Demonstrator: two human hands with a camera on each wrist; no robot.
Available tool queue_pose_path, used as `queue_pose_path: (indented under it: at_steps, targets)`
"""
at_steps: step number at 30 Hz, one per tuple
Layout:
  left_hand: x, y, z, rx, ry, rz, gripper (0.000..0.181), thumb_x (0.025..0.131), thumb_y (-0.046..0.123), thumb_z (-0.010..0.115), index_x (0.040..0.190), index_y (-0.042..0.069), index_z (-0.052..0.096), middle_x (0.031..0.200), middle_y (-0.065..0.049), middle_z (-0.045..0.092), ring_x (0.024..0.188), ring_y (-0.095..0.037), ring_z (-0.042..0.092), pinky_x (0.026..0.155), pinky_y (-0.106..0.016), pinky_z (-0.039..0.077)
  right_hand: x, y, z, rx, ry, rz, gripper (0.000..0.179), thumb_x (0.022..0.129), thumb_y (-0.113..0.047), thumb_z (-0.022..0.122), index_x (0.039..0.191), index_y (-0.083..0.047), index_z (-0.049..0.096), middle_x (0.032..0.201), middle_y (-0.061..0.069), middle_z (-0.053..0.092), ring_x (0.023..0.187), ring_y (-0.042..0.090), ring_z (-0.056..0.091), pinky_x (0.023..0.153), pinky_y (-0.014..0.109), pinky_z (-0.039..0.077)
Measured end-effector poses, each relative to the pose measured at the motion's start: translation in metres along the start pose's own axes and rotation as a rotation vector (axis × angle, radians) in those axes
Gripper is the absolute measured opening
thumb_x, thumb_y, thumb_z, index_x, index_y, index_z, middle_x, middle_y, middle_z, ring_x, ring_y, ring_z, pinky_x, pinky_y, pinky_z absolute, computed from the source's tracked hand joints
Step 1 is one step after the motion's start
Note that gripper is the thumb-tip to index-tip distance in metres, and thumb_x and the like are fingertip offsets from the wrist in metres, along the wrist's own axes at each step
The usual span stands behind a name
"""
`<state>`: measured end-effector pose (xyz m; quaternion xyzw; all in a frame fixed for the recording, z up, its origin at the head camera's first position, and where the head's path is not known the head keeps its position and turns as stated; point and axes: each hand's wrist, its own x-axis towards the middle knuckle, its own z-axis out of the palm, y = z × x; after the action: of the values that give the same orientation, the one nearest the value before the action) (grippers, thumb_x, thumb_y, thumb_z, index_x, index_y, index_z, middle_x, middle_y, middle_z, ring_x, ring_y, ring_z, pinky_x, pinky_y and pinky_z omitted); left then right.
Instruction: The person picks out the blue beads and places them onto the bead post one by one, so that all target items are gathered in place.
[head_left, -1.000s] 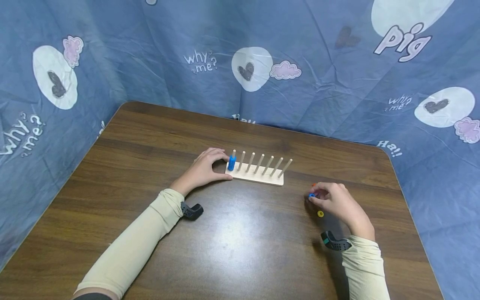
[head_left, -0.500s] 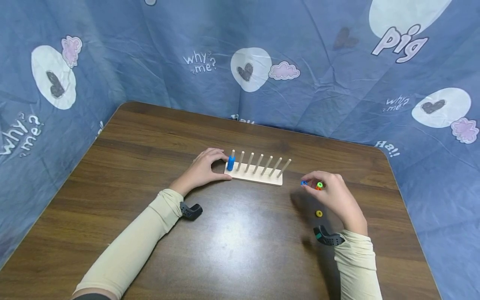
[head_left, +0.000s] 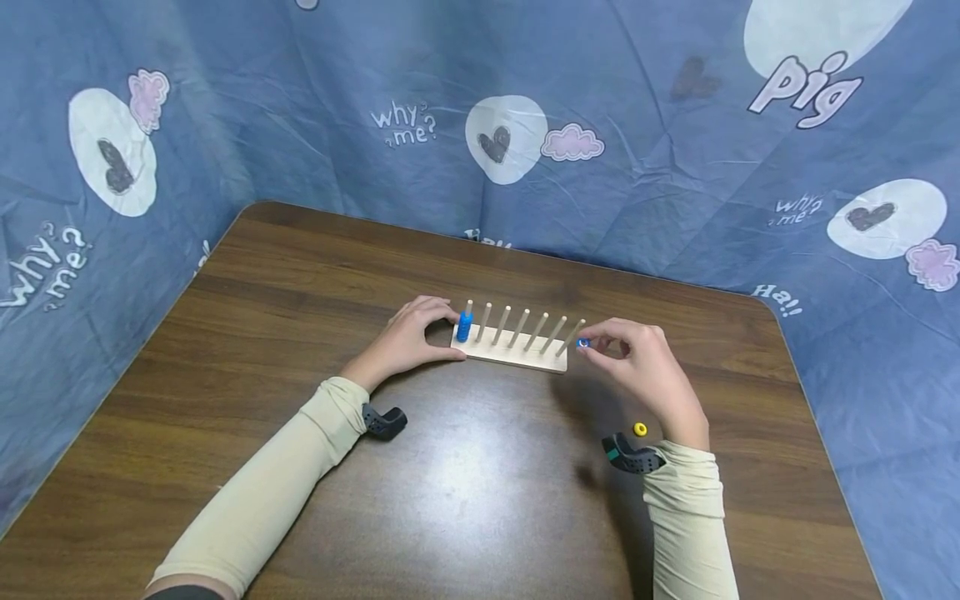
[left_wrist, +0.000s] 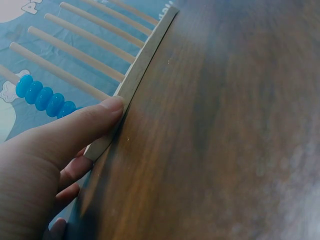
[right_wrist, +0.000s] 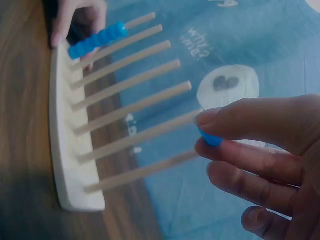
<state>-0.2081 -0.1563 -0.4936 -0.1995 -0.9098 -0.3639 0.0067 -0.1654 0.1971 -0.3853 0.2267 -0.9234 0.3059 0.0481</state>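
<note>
A pale wooden peg board (head_left: pixel 517 353) with a row of upright pegs stands on the table. Several blue beads (head_left: pixel 464 327) are stacked on its leftmost peg. My left hand (head_left: pixel 408 337) grips the board's left end, thumb on the front edge, as the left wrist view shows too. Between thumb and forefinger my right hand (head_left: pixel 637 358) pinches one blue bead (right_wrist: pixel 212 139), held in the air beside the rightmost peg. In the right wrist view its other fingers are loosely bent, and the bead is mostly covered by the fingertips.
A yellow bead (head_left: pixel 640 429) lies on the brown wooden table (head_left: pixel 465 500), left of the right forearm. A blue printed curtain (head_left: pixel 375 183) hangs behind the table's far edge. Any other beads near the right hand are hidden beneath it.
My right hand has carried the blue bead left and away from me, from the loose beads to the rightmost peg. The green and orange beads are now out of sight. My left hand stays put.
</note>
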Motion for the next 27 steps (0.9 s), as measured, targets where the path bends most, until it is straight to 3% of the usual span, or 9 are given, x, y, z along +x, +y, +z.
queue_pose_path:
  at_steps: [14,20,27]
  targets:
    - [0.0,0.0,0.0,0.001,0.006,0.004,0.056,0.075,0.044,0.092,0.121,0.015,0.073,0.143,-0.009,0.063,0.143,-0.03,0.047,0.125,-0.055,0.03,0.022,-0.025,0.011,0.072,0.069,-0.075,0.014,0.089,-0.015,0.081,0.103,-0.017,0.081,0.089,-0.007,0.077,0.062,0.013,0.052,0.055,0.021,0.037]
    - [0.0,0.0,0.0,0.002,0.003,0.005,0.057,0.075,0.044,0.092,0.121,0.016,0.073,0.143,-0.009,0.063,0.143,-0.03,0.048,0.125,-0.055,0.03,0.034,-0.034,0.019,0.121,0.085,-0.108,0.015,0.089,-0.01,0.081,0.104,-0.013,0.081,0.094,-0.002,0.079,0.078,0.011,0.068,0.068,0.026,0.051]
    - [0.0,0.0,0.0,0.01,0.004,-0.001,0.057,0.075,0.044,0.092,0.121,0.016,0.073,0.143,-0.009,0.063,0.143,-0.03,0.048,0.126,-0.055,0.029,0.046,-0.045,0.028,0.146,0.072,-0.136,0.017,0.089,-0.012,0.081,0.106,-0.012,0.081,0.1,-0.002,0.08,0.089,0.018,0.072,0.077,0.036,0.056]
